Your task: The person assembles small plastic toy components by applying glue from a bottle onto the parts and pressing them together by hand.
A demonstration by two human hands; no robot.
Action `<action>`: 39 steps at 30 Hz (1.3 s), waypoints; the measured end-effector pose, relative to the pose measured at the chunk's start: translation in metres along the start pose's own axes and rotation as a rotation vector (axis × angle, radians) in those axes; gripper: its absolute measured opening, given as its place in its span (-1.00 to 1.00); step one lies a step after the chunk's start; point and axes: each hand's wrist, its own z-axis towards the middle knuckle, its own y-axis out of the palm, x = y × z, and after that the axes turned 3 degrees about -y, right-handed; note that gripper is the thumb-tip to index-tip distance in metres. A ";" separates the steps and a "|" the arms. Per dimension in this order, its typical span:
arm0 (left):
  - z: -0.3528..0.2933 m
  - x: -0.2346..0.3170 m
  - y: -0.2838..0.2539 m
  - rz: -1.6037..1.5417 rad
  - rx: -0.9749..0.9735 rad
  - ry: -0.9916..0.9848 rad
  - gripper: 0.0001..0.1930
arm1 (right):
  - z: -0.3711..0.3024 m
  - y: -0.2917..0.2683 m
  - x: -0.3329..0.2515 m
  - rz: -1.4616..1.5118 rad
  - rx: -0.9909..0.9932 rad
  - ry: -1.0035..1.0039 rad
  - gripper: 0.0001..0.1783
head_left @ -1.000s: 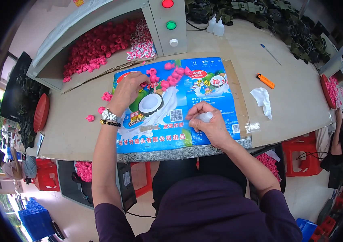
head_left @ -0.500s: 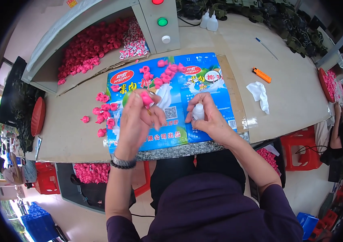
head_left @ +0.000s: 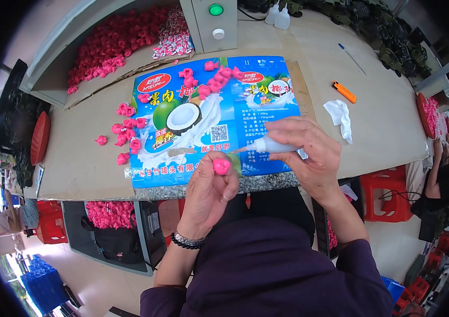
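Our right hand (head_left: 309,152) grips the bottle (head_left: 278,146) sideways, nozzle (head_left: 242,149) leftward, near the pink piece (head_left: 221,167) our left hand (head_left: 203,193) pinches.

On the bench (head_left: 377,129), a crumpled white tissue (head_left: 339,120) lies near an orange lighter (head_left: 344,92), a pen (head_left: 351,57) beyond; a red plastic stool (head_left: 375,185) stands at right.

Bright light washes the broad beige tabletop (head_left: 380,127); glare burns far lower left, and edges bend into black!
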 end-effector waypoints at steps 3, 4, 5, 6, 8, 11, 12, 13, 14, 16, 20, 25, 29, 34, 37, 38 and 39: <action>-0.003 0.003 -0.005 -0.012 0.009 -0.042 -0.55 | 0.002 0.002 -0.003 -0.021 -0.050 -0.115 -0.60; -0.004 0.003 -0.007 -0.026 -0.002 -0.061 -0.53 | 0.002 0.003 -0.003 -0.018 -0.051 -0.115 -0.60; -0.004 0.004 -0.007 -0.026 -0.003 -0.062 -0.53 | 0.002 0.003 -0.002 -0.039 -0.055 -0.158 -0.60; -0.005 0.004 -0.007 -0.031 0.010 -0.076 -0.51 | 0.002 0.004 -0.002 -0.059 -0.060 -0.202 -0.60; -0.005 0.004 -0.007 -0.035 0.021 -0.091 -0.50 | 0.000 0.006 -0.003 -0.069 -0.062 -0.206 -0.60; -0.005 0.004 -0.006 -0.045 0.031 -0.093 -0.48 | 0.000 0.007 -0.005 -0.089 -0.065 -0.204 -0.63; -0.005 0.005 -0.005 -0.019 0.037 -0.093 -0.48 | 0.000 0.007 -0.006 -0.098 -0.067 -0.199 -0.65; -0.005 0.005 -0.004 0.006 0.043 -0.094 -0.47 | 0.000 0.008 -0.006 -0.100 -0.066 -0.198 -0.65; -0.006 0.005 -0.005 0.007 0.045 -0.092 -0.47 | 0.000 0.009 -0.007 -0.095 -0.070 -0.197 -0.65; -0.006 0.004 -0.007 0.025 0.054 -0.093 -0.46 | 0.001 0.011 -0.007 -0.087 -0.073 -0.196 -0.66; -0.004 0.004 -0.005 0.035 0.032 -0.096 -0.46 | 0.001 0.010 -0.006 -0.107 -0.075 -0.198 -0.68; -0.003 0.004 -0.006 0.012 0.017 -0.095 -0.46 | 0.000 0.010 -0.004 -0.131 -0.069 -0.215 -0.69; -0.004 0.005 -0.005 0.054 0.035 -0.067 -0.46 | -0.002 0.009 -0.005 -0.142 -0.083 -0.220 -0.70; -0.002 0.007 -0.005 0.174 -0.013 0.089 -0.58 | 0.001 0.007 -0.006 -0.155 -0.045 -0.242 -0.70; -0.001 0.009 -0.005 0.168 -0.020 0.136 -0.72 | 0.000 0.007 -0.005 -0.163 -0.003 -0.233 -0.69; -0.001 0.010 -0.003 0.169 -0.022 0.137 -0.72 | 0.000 0.007 -0.005 -0.160 0.002 -0.219 -0.68; -0.001 0.011 -0.001 0.166 -0.003 0.159 -0.78 | 0.000 0.007 -0.005 -0.157 0.007 -0.205 -0.67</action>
